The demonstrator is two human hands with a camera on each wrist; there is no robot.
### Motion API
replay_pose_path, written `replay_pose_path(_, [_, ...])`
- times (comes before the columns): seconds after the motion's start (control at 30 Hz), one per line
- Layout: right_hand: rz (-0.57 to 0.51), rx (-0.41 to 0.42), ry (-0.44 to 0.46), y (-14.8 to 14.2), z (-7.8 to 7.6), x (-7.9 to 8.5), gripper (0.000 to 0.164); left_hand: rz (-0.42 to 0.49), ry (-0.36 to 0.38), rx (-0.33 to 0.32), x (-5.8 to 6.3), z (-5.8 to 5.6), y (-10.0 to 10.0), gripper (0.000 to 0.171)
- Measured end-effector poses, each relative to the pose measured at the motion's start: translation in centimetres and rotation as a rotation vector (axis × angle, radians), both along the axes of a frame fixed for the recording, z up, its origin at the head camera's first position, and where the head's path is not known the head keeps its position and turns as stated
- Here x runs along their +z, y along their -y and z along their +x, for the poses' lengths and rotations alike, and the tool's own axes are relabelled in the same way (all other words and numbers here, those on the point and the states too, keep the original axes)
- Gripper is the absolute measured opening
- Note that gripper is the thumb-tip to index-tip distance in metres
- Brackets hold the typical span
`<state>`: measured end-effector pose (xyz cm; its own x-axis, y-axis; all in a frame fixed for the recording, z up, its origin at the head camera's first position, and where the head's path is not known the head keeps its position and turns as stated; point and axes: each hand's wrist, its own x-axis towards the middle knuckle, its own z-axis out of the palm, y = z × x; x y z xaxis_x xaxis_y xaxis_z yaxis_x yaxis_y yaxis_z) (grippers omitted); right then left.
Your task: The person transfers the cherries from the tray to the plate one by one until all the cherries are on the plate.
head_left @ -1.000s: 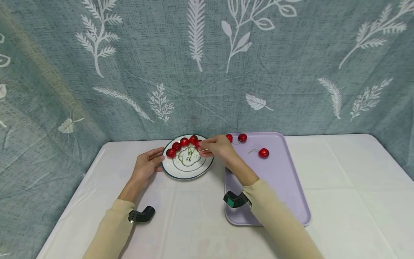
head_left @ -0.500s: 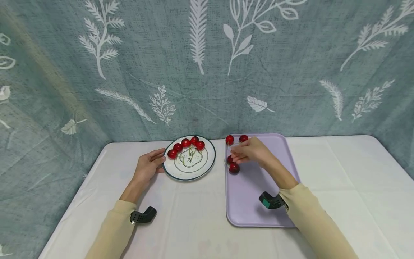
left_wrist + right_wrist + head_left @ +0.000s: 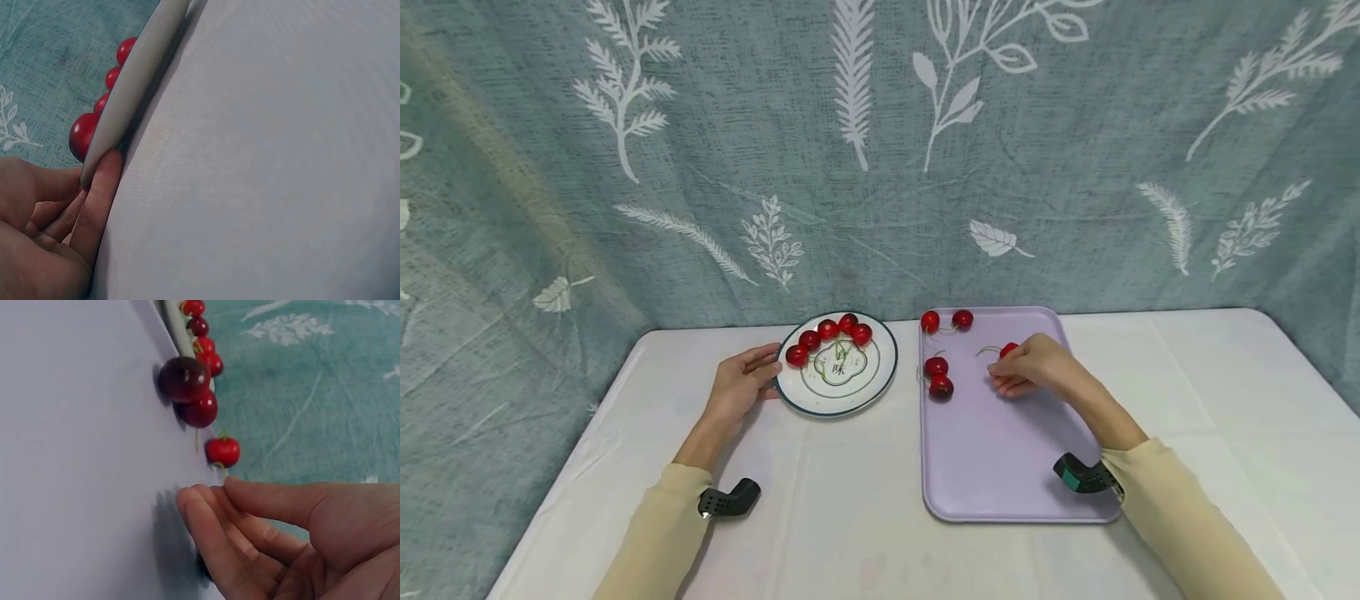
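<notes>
My left hand (image 3: 739, 385) holds the left rim of a white plate (image 3: 842, 398) with a dark edge. In the left wrist view its thumb and fingers (image 3: 100, 200) lie on either side of that rim. Several red cherries (image 3: 809, 339) with green stems form an arc on the plate's far side. Over the lilac tray (image 3: 1000, 467) hovers my right hand (image 3: 1037, 365), fingers loosely bent. Partly behind it sits a cherry (image 3: 1007, 350), its stem pointing left. The right wrist view shows nothing gripped between thumb and fingertips; a dark thing (image 3: 204, 567) is mostly hidden behind the fingers.
Two cherries (image 3: 962, 319) lie in the tray's far left corner. Two darker ones (image 3: 940, 387) touch each other by its left edge. A white cloth (image 3: 820, 508) covers the table, and a green leaf-patterned curtain (image 3: 880, 217) hangs behind.
My right hand has left the plate, where a cherry now lies at the right end of the arc, and has moved right across the tray. My left hand keeps its place.
</notes>
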<state>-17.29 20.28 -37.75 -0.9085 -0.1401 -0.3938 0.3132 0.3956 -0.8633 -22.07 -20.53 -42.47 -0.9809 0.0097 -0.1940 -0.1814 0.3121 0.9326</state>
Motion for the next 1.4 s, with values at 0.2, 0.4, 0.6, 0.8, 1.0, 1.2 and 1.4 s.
replay_pose_path(0.2, [0.02, -0.011, 0.003, -1.0, -0.1, -0.3, 0.028, 0.013, 0.012, 0.013, 0.0, 0.1, -0.1, 0.045])
replay_pose_path(0.4, [0.023, -0.035, -0.014, -2.0, -0.3, -0.7, 0.029, 0.015, 0.015, 0.018, 0.2, 0.2, -0.1, 0.045])
replay_pose_path(0.6, [-0.016, -0.074, -0.036, -2.7, -0.4, -0.9, 0.033, 0.026, 0.017, 0.02, 0.1, 0.2, -0.1, 0.046])
replay_pose_path(0.8, [0.007, -0.123, -0.035, -2.7, -0.7, -1.1, 0.033, 0.021, 0.011, 0.023, -0.2, 0.0, -0.2, 0.045])
replay_pose_path(1.0, [0.091, -0.169, -0.089, -2.3, -1.1, -1.5, 0.035, 0.014, 0.004, 0.028, -0.3, -0.1, -0.2, 0.045])
replay_pose_path(1.2, [0.399, -0.142, -0.228, -0.8, -0.5, -1.2, 0.042, 0.011, 0.002, 0.029, -0.4, 0.0, -0.2, 0.044])
replay_pose_path(1.4, [0.612, -0.11, -0.391, 1.2, 0.2, -0.6, 0.045, 0.007, -0.009, 0.023, -0.5, 0.1, -0.2, 0.044])
